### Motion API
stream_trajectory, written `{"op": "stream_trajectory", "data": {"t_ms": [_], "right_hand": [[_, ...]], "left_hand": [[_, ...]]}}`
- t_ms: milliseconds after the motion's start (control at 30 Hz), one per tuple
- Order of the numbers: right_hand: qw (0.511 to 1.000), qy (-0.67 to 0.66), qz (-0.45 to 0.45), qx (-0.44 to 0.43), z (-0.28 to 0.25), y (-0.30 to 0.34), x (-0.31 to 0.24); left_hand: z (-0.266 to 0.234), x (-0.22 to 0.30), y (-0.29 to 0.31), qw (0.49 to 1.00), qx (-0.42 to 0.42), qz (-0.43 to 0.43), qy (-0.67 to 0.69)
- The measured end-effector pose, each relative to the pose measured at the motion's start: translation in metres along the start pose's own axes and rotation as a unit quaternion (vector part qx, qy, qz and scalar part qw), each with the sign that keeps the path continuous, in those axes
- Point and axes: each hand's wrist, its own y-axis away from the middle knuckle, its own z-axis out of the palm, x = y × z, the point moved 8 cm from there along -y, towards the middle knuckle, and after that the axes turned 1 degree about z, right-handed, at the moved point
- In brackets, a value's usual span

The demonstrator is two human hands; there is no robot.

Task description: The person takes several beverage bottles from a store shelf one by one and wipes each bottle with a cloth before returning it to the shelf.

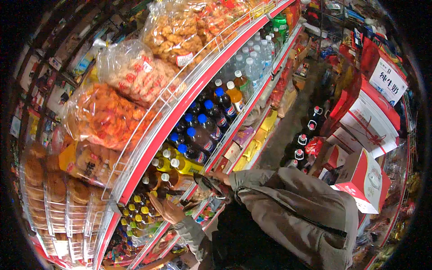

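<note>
My left hand (167,210) reaches to the shelf at the lower middle, fingers stretched out and apart, beside white-capped bottles of brown drink (165,182). Whether its fingertips touch a bottle I cannot tell. Just past the end of a yellow bottle (185,165), lying tilted, is my right hand (221,177). Its fingers are partly hidden, and a dark object (208,185) that I cannot name hangs right below it. Dark cola bottles with blue caps (198,138) stand in rows further along the same shelf. Small yellow-capped bottles (137,213) fill the space left of my left hand.
Above runs a red-edged shelf (155,137) with a wire guard and clear bags of snacks (108,114). Water bottles (254,67) stand at the far end. Right of the aisle are red and white cartons (360,180) and black bottles with pinkish caps (302,139) on the floor.
</note>
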Motion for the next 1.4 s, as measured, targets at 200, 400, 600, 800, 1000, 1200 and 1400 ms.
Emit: {"op": "stream_trajectory", "data": {"t_ms": [200, 400, 600, 800, 1000, 1200, 1400], "right_hand": [[1.000, 0.011, 0.010, -0.016, -0.001, 0.007, 0.002], [0.999, 0.014, 0.024, -0.019, -0.013, 0.024, -0.001], [0.999, 0.004, 0.039, -0.021, -0.026, 0.044, -0.001], [0.997, -0.005, 0.070, -0.026, -0.032, 0.066, -0.005], [0.999, 0.004, 0.019, -0.028, -0.018, 0.042, -0.016], [0.999, -0.012, -0.034, -0.027, -0.013, 0.028, -0.025], [0.995, -0.023, -0.091, -0.032, -0.005, 0.014, -0.026]], "left_hand": [[0.010, 0.005, 0.005, 1.000, 0.011, -0.001, 0.013], [0.009, 0.020, 0.003, 1.000, 0.002, -0.023, -0.011], [0.013, 0.017, 0.000, 0.993, -0.002, -0.096, 0.069], [0.020, 0.011, 0.009, 0.993, 0.001, -0.118, 0.015], [0.006, 0.022, 0.008, 0.997, 0.000, -0.044, -0.060], [0.020, 0.018, 0.006, 0.998, -0.013, -0.027, -0.054], [0.015, 0.011, 0.006, 1.000, 0.004, 0.006, -0.019]]}}
